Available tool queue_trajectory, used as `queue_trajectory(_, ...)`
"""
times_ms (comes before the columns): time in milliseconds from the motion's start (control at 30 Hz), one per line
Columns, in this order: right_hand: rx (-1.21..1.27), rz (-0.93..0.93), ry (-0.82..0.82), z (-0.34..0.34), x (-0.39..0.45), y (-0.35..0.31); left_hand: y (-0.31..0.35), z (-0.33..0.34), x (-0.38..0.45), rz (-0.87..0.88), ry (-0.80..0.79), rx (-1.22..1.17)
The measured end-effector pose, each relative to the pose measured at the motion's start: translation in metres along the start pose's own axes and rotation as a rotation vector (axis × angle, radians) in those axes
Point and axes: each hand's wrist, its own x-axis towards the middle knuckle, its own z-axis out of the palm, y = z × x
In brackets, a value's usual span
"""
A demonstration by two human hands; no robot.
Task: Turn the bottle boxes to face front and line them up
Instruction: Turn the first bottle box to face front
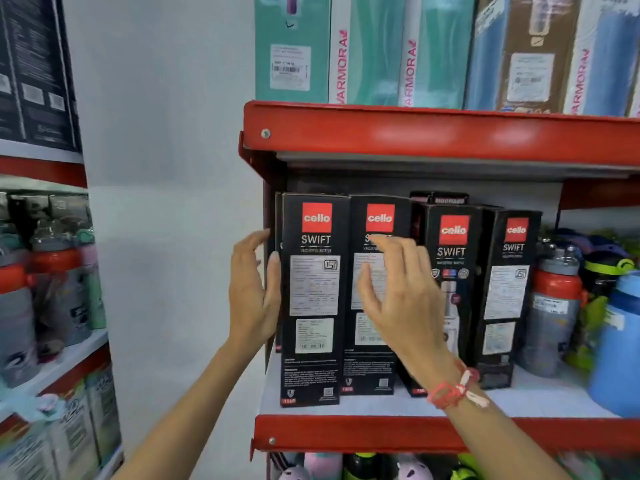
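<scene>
The bottle boxes (313,299) look like matt black cardboard, each with a red printed logo and white paper labels. The shelf edge (433,133) is glossy red painted metal that catches light, with a small metal screw (265,133). The shelf board (540,400) is smooth and white. The wristband (453,389) looks like red and white woven thread. The bottles (554,306) beside the boxes look like plastic.

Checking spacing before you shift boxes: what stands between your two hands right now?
In the head view, only the leftmost Cello box stands between the left hand and right hand.
</scene>
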Motion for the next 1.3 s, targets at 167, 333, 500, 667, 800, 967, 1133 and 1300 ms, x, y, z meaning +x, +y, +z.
queue_trajectory(167,0.077,0.261,-0.317,0.034,-0.042,-0.033,-0.029,0.006,-0.021,-0.428,-0.232,-0.171)
queue_trajectory(333,0.015,0.399,-0.411,0.053,-0.059,-0.055,-0.039,0.005,-0.022,-0.583,-0.441,-0.334)
queue_trajectory(500,-0.054,0.437,-0.453,0.049,-0.045,-0.067,-0.032,-0.002,-0.017,-0.595,-0.481,-0.438)
queue_trajectory(667,0.007,0.399,-0.439,0.035,-0.028,-0.068,-0.024,-0.021,-0.009,-0.556,-0.457,-0.426)
queue_trajectory(800,0.245,0.422,-0.475,0.036,-0.016,-0.064,-0.017,-0.040,-0.002,-0.526,-0.424,-0.388)
queue_trajectory(967,0.476,0.464,-0.647,0.040,0.012,-0.046,-0.014,-0.058,0.006,-0.488,-0.550,-0.388)
queue_trajectory(1133,0.538,0.389,-0.714,0.041,0.027,-0.035,-0.015,-0.054,-0.008,-0.418,-0.470,-0.283)
queue_trajectory(1300,0.569,0.451,-0.640,0.050,0.014,-0.033,-0.012,-0.039,-0.013,-0.365,-0.457,-0.173)
